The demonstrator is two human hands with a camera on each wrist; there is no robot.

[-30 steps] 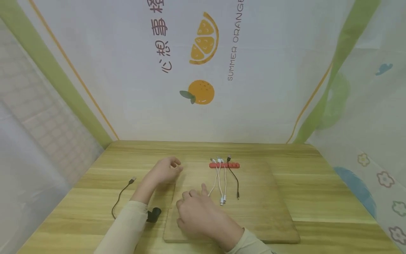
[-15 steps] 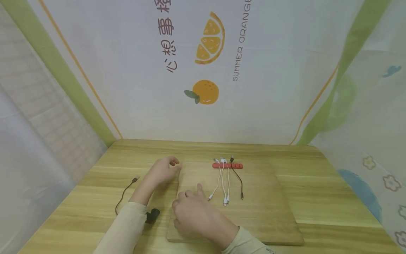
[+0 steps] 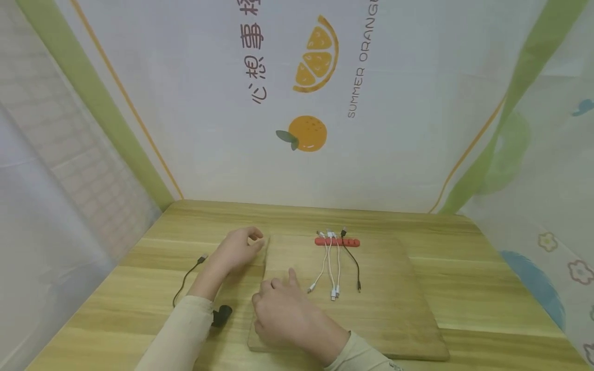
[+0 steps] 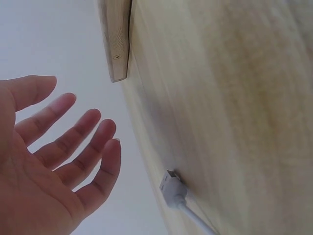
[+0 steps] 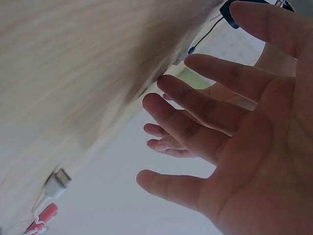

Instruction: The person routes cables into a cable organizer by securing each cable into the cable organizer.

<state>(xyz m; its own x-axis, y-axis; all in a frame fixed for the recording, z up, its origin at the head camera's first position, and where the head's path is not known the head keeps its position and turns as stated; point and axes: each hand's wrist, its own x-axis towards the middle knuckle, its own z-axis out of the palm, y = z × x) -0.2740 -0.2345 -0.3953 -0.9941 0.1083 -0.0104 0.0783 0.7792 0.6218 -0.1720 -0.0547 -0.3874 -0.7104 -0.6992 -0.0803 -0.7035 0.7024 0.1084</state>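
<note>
My left hand hovers by the board's far left corner, fingers loosely curved and holding nothing. In the left wrist view a white USB plug lies on the table near that hand. My right hand is over the near left part of the wooden board; the right wrist view shows its fingers spread and relaxed, with nothing in them. Across the board's far edge sits a red cable holder. Several white cables and a black cable run from its slots toward me.
Left of the board, a second black cable with a USB plug lies on the wooden table, partly behind the left sleeve. A small black object is beside that sleeve. A printed white curtain stands behind the table.
The head view has turned slightly left. My right hand has shifted a little left over the board, uncovering a white cable's end. The left hand keeps nearly the same pose.
</note>
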